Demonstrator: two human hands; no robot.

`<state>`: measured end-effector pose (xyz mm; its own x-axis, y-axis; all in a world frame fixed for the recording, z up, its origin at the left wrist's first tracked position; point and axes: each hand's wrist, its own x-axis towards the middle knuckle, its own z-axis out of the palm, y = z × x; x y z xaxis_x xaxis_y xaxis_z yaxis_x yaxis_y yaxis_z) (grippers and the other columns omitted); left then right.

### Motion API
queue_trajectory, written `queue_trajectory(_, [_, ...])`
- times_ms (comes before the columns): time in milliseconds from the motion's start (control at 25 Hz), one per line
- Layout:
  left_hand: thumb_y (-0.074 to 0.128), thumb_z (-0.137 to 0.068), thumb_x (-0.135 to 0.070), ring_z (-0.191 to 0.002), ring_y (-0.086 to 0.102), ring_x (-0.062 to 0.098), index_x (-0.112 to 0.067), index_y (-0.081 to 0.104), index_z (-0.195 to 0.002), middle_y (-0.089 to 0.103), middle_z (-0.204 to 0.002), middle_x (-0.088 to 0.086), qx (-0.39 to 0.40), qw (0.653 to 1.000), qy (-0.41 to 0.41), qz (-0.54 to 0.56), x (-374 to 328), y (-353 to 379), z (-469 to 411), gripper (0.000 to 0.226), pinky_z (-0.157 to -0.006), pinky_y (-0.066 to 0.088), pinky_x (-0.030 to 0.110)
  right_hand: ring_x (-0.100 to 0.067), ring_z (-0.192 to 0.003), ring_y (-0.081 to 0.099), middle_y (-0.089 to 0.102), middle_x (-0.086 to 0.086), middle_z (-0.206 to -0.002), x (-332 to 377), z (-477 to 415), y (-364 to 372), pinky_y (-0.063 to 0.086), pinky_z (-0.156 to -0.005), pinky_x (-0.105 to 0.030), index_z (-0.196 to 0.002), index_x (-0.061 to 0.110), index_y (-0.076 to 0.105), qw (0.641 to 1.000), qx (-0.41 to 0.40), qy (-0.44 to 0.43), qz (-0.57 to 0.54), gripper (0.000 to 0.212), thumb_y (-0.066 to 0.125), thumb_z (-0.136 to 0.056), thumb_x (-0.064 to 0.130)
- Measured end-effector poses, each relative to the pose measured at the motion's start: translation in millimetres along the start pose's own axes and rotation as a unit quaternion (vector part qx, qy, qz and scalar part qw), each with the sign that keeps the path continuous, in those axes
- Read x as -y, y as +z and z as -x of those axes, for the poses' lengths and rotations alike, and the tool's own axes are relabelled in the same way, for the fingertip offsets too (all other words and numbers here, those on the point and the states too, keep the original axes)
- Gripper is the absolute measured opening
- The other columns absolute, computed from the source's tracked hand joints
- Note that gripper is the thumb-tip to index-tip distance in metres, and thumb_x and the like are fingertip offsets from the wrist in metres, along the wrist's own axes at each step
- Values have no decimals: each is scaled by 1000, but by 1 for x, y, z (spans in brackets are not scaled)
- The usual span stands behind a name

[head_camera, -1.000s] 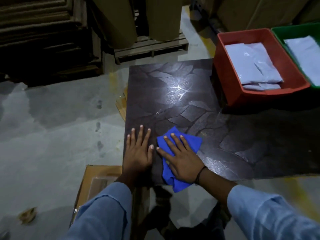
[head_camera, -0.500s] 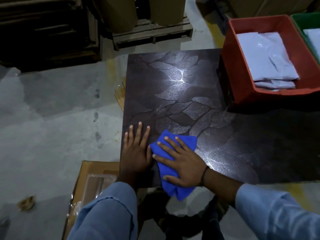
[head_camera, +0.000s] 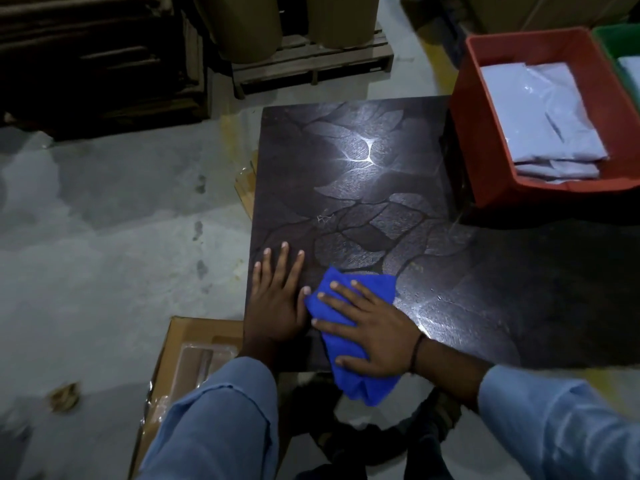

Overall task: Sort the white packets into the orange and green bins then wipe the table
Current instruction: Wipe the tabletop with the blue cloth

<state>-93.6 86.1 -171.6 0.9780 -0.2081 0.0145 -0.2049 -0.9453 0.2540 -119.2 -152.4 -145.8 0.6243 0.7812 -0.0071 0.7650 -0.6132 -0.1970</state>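
The right hand [head_camera: 377, 336] lies flat on the blue cloth [head_camera: 367, 386], fingers [head_camera: 343, 293] spread and straight. It presses the cloth rather than gripping it, which suits wiping because the broad palm loads the cloth evenly. The left hand [head_camera: 277, 303] rests just beside it, flat on the bare tabletop [head_camera: 450, 278], fingers straight and holding nothing, probably to brace the body.

The white packets [head_camera: 540, 123] sit stacked in the orange bin [head_camera: 465, 133], and another shows in the green bin [head_camera: 614, 39] at the far right, so sorting looks done.

The cloth's tail overhangs the near edge. The 2 hands work the near-left corner. Open tabletop stretches ahead and rightward up to the bins, which occupy the far-right corner.
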Motion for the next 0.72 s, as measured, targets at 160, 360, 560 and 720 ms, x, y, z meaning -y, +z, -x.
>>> queue_trajectory(160, [39, -99, -44, -156, 1, 30, -28, 19, -160, 6, -170, 2, 17, 1000, -5, -13, -2, -5, -1, 66, -123, 14, 53, -27, -154, 6, 19, -2, -165, -54, -3, -3, 15, -121, -55, -154, 38, 31, 992, -34, 120, 30, 68, 42, -93, 66])
queue_trajectory(360, [40, -98, -44, -156, 2, 31, -27, 19, -160, 6, -170, 2, 20, 1000, -9, -17, -3, -4, -1, 67, -123, 14, 52, -32, -154, 4, 18, -7, -165, -9, -24, 9, 15, -119, -57, -155, 34, 30, 955, -91, 282, 9, 70, 40, -93, 66])
queue_trajectory(560, [41, -97, -42, -156, 5, 32, -26, 22, -159, 9, -169, 4, 15, 1000, -4, -12, -2, -1, -2, 67, -123, 14, 53, -27, -154, 4, 14, -2, -166, -32, 6, -5, 10, -123, -53, -154, 36, 31, 999, -1, -32, 19, 67, 42, -94, 65])
queue_trajectory(720, [42, -97, -43, -156, 4, 32, -27, 21, -160, 8, -169, 4, 10, 1000, -7, -9, -2, -1, -2, 68, -124, 12, 52, -28, -154, 9, 23, -4, -164, -51, -19, 1, 17, -119, -56, -153, 37, 31, 930, -103, 353, 17, 69, 42, -92, 66])
